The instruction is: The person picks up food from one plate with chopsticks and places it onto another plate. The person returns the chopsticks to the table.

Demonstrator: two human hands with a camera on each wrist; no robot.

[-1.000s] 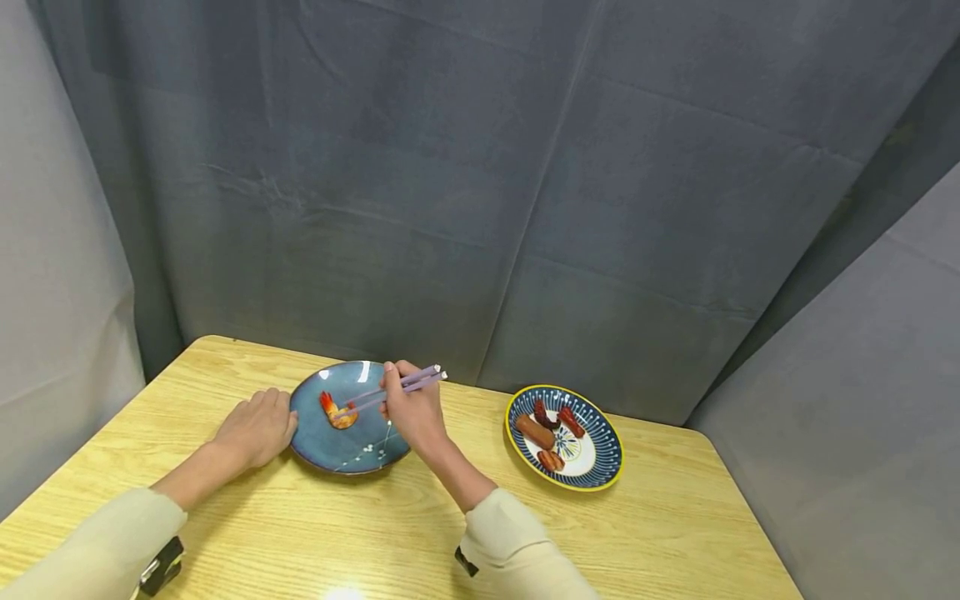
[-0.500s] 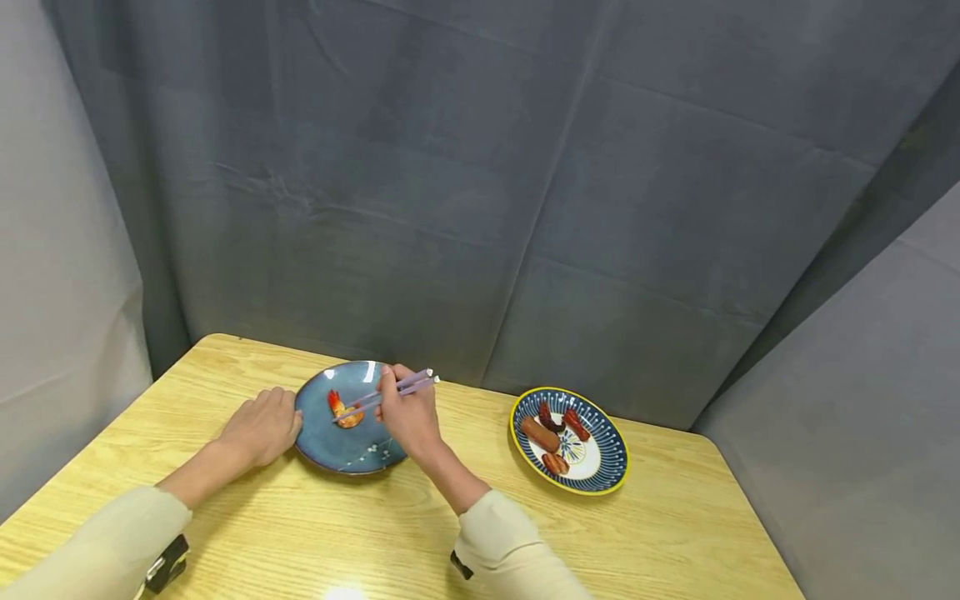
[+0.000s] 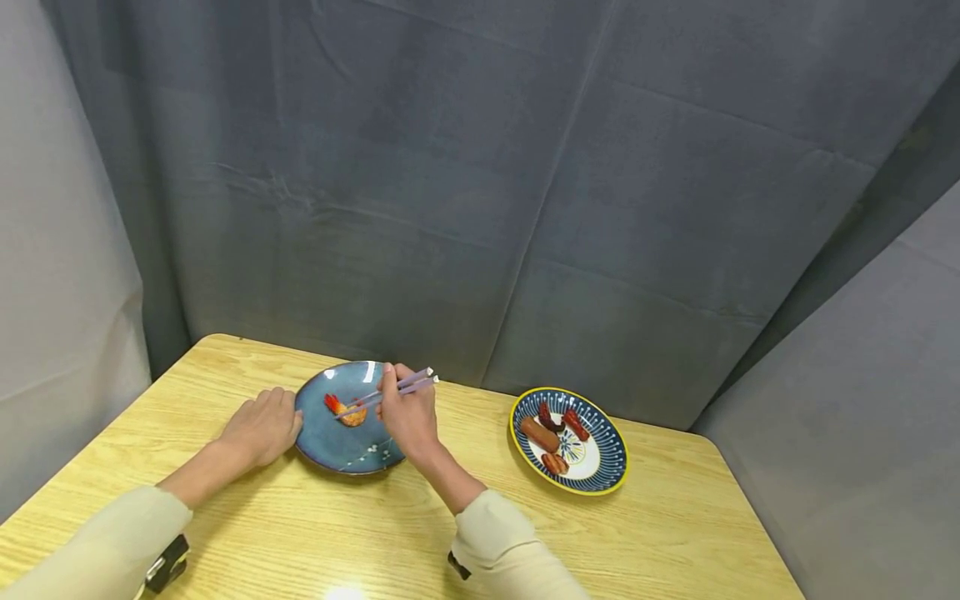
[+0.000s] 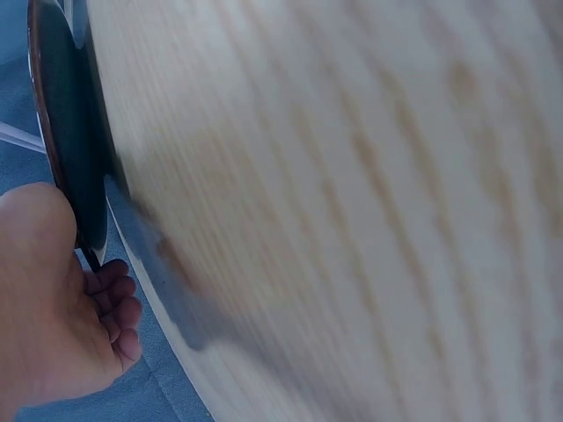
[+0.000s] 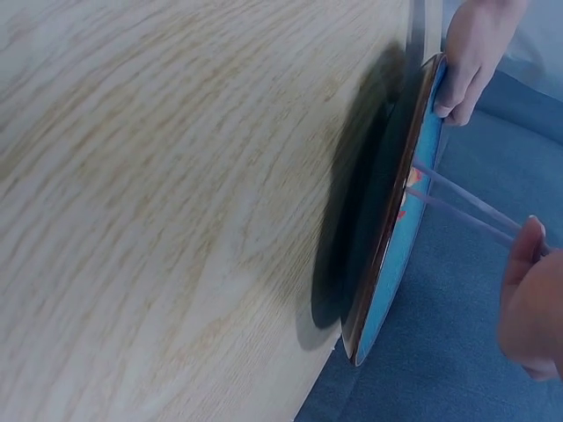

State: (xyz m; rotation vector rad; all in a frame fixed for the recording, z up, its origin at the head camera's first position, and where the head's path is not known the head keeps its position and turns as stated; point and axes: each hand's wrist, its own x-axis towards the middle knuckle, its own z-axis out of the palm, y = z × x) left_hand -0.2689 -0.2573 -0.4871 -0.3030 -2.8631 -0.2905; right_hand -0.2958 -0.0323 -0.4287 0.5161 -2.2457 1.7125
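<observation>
My left hand (image 3: 264, 423) grips the left rim of a blue plate (image 3: 324, 446); in the left wrist view its curled fingers (image 4: 119, 303) are at the plate's edge. With my right hand (image 3: 409, 415) I hold a pair of light purple chopsticks (image 3: 417, 382), slanting down to the left over the plate. Their tips are at an orange shrimp (image 3: 352, 417) with a red tail, lying on the plate. Whether the tips pinch the shrimp firmly or only touch it, I cannot tell. From the right wrist view the plate (image 5: 400, 255) appears edge-on, hiding most of the shrimp.
To the right stands a blue-and-white patterned plate (image 3: 607, 467) with a yellow rim. On it lie a sausage (image 3: 539, 434) and several other reddish-brown food pieces (image 3: 576, 424). Both plates are on a wooden table (image 3: 360, 525), with a grey curtain (image 3: 420, 183) behind.
The shrimp has turned on the blue plate, its tail now pointing further left, while the chopstick tips stayed at it. My left hand keeps its place on the rim.
</observation>
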